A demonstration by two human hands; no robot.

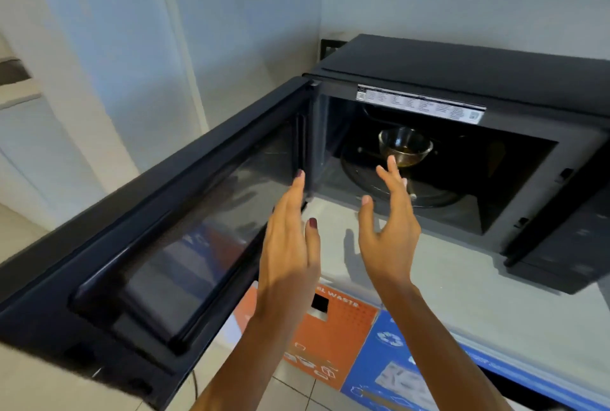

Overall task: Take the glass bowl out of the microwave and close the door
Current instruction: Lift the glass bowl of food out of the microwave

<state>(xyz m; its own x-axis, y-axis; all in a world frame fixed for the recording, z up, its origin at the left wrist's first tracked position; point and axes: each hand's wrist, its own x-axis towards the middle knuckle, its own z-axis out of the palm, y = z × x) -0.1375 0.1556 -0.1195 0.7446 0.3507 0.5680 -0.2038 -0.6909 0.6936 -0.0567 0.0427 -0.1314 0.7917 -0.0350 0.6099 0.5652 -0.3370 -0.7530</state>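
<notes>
head view: bowl [405, 145] deep in the microwave [462, 87] on a round turntable [379, 179], door [158, 212] swung wide. left hand [290, 245] and right hand [389, 232] both spread and empty, short of it. clear glass, rigid, smooth, probably slick, breakable, perhaps hot; best cupped by both sides under the rim. matte black casing, pale desk [462, 285].

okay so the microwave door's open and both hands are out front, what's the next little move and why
Probably reach both hands, left and right, further into the microwave to cup the glass bowl: it sits untouched on the turntable, and both hands are open and empty.
</notes>
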